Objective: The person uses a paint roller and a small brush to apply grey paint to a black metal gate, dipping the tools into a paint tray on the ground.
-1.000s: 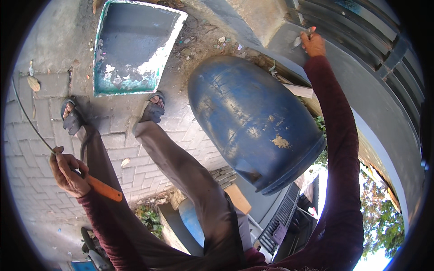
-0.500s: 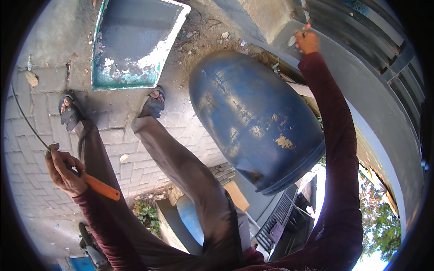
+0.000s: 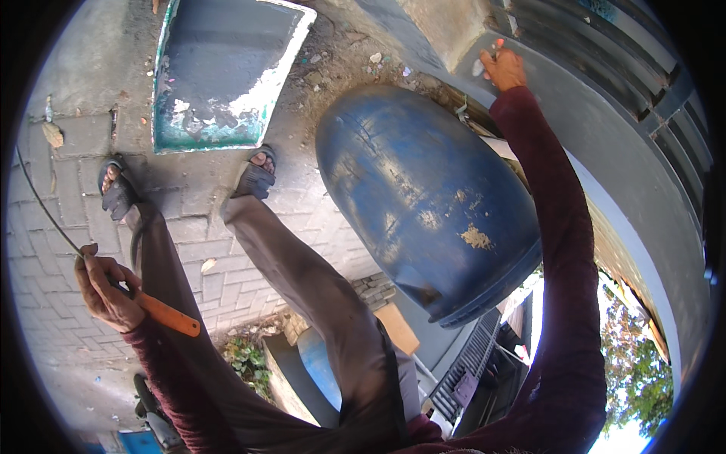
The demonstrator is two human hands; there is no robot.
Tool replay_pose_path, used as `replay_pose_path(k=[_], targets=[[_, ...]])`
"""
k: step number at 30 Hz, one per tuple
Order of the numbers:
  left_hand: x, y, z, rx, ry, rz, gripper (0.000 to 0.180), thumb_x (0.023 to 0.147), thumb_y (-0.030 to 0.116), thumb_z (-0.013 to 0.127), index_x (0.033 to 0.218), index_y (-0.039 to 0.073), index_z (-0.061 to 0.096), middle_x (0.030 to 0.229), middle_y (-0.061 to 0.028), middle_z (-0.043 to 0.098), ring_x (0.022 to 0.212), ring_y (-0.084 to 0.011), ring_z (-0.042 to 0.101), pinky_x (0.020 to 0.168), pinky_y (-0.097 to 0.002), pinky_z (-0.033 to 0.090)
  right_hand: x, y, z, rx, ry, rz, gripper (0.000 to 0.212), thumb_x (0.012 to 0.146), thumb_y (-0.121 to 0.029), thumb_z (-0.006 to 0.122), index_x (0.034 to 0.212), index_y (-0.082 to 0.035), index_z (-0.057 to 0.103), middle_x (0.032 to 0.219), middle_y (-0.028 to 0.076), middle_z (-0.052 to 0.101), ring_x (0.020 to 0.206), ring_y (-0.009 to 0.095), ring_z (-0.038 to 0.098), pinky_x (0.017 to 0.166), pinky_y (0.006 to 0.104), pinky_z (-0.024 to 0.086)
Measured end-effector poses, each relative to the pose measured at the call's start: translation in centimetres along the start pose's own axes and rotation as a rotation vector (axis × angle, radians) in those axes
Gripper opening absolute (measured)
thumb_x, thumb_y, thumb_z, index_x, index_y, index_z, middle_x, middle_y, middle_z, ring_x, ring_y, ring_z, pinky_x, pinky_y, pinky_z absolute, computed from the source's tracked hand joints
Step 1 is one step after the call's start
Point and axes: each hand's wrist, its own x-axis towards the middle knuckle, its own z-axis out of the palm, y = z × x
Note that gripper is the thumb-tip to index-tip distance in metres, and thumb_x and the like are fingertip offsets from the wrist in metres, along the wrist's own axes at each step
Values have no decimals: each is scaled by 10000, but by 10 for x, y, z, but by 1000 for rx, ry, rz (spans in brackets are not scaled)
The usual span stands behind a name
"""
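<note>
My left hand (image 3: 106, 291) is closed around a tool with an orange handle (image 3: 172, 315). A long, thin, dark part (image 3: 45, 212), slightly curved, runs from that hand toward the far left; I cannot tell whether it is a rod or a blade seen edge-on. At the far right, my right hand (image 3: 508, 69) is closed on a small tool with an orange-red end (image 3: 499, 43) and a pale blade-like part (image 3: 478, 68). It is at the grey ledge (image 3: 544, 79) below dark metal bars. Fingers partly hide both tools.
A blue plastic barrel (image 3: 423, 197) lies between my legs and my right arm. Ahead of my feet is a white-and-green-rimmed tub (image 3: 204, 140) with grey material inside. Dark metal bars (image 3: 597, 68) stand along the wall on the right. Brick paving (image 3: 200, 227) lies underfoot.
My right hand has shifted slightly left and toward the far side along the ledge, with the small tool in it. My left hand stays almost still.
</note>
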Motion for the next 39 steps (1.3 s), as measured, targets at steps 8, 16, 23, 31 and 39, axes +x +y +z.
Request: replay_pose_path(k=[8,16,23,31,39], targets=[[-2,4,6,37,36,0,313,1002,274,462,1041,-22,556,592,20,381,400,-62,365,385,-208,300,1,1,-24,-160,-54,46,414,856,-422,529,926,-39,670,809,147,697,840,340,671,810,442,506],[0,-1,5,27,-1,19,306,1011,266,441,1064,-17,543,594,22,376,384,-56,349,356,-205,282,10,17,-57,106,3,137,368,854,-388,558,900,-44,681,726,137,687,786,334,673,789,423,512],[-3,-3,1,4,-1,14,313,1021,276,416,1106,-13,501,570,25,365,349,-47,310,313,-202,255,30,16,-50,200,62,-49,344,833,-352,610,870,-17,678,826,188,687,814,368,662,785,442,509],[-4,-3,7,-9,21,24,310,1021,275,420,1082,-19,501,572,24,357,356,-48,314,319,-204,258,42,20,-29,-42,341,-37,299,833,-305,606,843,-13,668,715,143,669,761,337,661,766,422,510],[-10,-2,8,-7,32,33,289,1013,279,439,1038,7,531,598,32,355,393,-36,308,338,-197,277,45,18,-51,-22,220,77,306,809,-291,589,939,-30,683,888,228,669,876,402,639,803,480,505]])
